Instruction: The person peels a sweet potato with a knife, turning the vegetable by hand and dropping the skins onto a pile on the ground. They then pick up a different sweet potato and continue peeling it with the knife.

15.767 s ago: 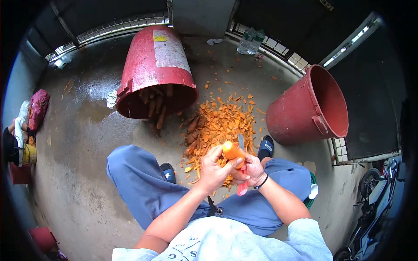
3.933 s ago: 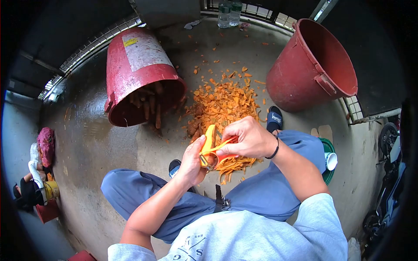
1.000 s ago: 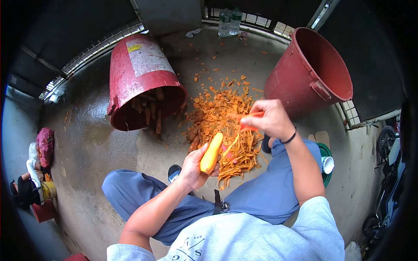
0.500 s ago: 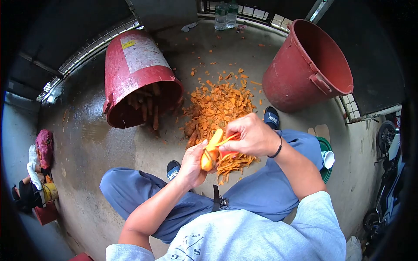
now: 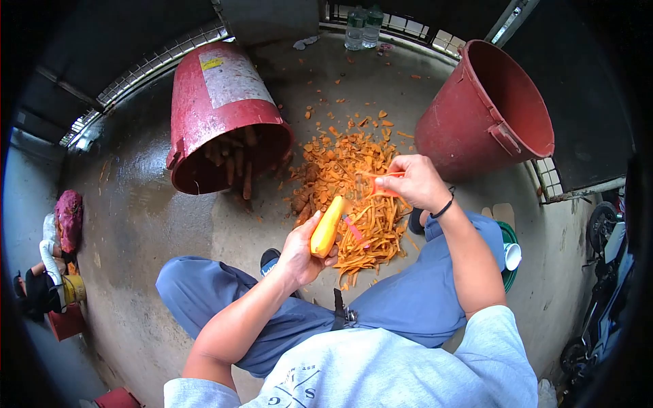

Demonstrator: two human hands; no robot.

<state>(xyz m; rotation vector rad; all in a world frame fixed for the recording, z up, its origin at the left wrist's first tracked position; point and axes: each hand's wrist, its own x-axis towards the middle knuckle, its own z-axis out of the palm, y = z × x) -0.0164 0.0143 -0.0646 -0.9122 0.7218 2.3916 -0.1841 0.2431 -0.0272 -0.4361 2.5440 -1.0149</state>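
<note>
My left hand [image 5: 304, 253] is wrapped around the lower part of a bright orange peeled carrot [image 5: 329, 228], its upper end pointing away from me. Up and to the right, my right hand [image 5: 420, 183] is closed on an orange-red peeler [image 5: 389, 183], partly hidden by the fingers and a little blurred. The peeler is apart from the carrot. Beneath both hands, a heap of carrot peelings [image 5: 371, 241] covers the floor between my feet, with a pink-red strip-like object [image 5: 356, 230] lying on it.
A red bucket [image 5: 194, 95] lies tipped at the left, unpeeled carrots [image 5: 238, 163] at its mouth. Another red bucket [image 5: 452, 119] stands tilted-looking at the right. Two water bottles [image 5: 354, 30] stand by the far wall. A white cup [image 5: 512, 256] is beside my right knee.
My right hand has moved up and right, away from the carrot, with the peeler. The carrot now shows uncovered in my left hand, which has barely shifted.
</note>
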